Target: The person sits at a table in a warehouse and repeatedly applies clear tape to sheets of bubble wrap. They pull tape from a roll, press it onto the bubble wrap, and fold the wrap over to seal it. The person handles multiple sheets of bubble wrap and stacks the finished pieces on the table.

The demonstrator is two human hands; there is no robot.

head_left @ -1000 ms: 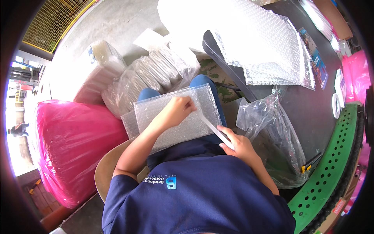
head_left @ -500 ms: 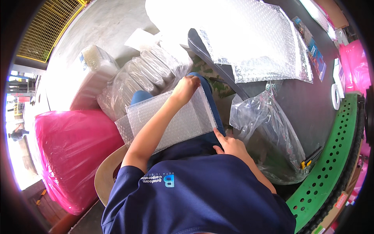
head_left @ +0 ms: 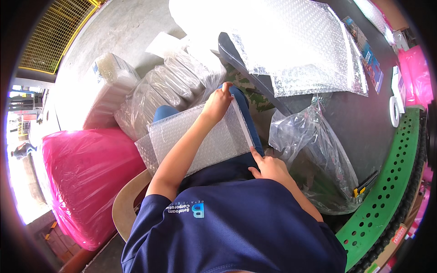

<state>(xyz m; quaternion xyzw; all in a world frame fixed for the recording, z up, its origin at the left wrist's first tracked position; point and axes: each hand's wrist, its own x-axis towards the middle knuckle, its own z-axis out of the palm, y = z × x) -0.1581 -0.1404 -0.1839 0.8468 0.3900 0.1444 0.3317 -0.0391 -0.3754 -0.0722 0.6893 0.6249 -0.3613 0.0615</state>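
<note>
A clear bubble-wrap bag [head_left: 200, 141] lies flat across my lap, with a smooth strip along its right edge. My left hand [head_left: 218, 103] reaches over it to the far right corner, fingers closed together just above the edge. Whatever may be between those fingertips is too small to make out. At the near right corner, my right hand [head_left: 272, 168] rests its outstretched index finger on the strip's end, the thumb held apart. The left forearm covers part of the bag.
Bubble-wrap sheets [head_left: 300, 50] cover the dark table [head_left: 346, 123] ahead. A crumpled clear plastic bag [head_left: 314, 150] hangs at its near edge. Yellow-black cutter [head_left: 359, 190], white tape roll [head_left: 393, 111] and green perforated rail [head_left: 387, 191] are right; a pink wrapped bundle [head_left: 91, 177] and plastic-wrapped stacks [head_left: 159, 86] left.
My left hand has risen slightly at the far corner, its fingers lifting a little away from the edge. My right hand and the bag stay nearly the same.
</note>
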